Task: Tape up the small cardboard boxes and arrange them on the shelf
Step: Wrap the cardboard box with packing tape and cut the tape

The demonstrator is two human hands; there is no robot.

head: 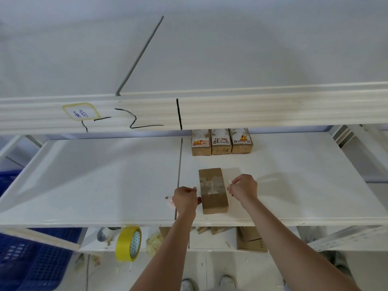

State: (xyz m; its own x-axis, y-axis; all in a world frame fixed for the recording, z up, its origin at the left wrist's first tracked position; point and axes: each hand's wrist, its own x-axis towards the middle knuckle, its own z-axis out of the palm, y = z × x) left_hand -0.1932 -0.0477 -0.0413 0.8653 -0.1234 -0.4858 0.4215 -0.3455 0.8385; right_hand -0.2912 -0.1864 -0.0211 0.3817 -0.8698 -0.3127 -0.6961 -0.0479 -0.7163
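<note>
A small cardboard box (213,191) lies flat on the white shelf (105,181), near its front edge and just right of the dark seam that runs front to back across the board. Clear tape (212,186) crosses the box's top about midway, over an older patch of tape.

The left hand (184,199) sits at the box's left side, its fingers (194,191) curled in and touching the box near the tape's end; whether they pinch the tape cannot be told. The right hand (243,187) is just right of the box, apart from it, with its fingers (231,184) pinched on a small clear scrap — likely the tape's other end.

Behind the box, toward the back of the shelf, three labelled boxes (221,141) stand in a row, side by side and touching, partly under the upper shelf's front rail (252,110). That rail bears black marker lines and a yellow-edged label (80,111) well left of the box.

Below the box's shelf, left of the forearms, a yellow tape roll (128,243) stands on edge. More cardboard (251,239) lies on the lower level right of the arms, and a blue crate (31,259) sits far left — on the floor, two shoes (207,283) show.
</note>
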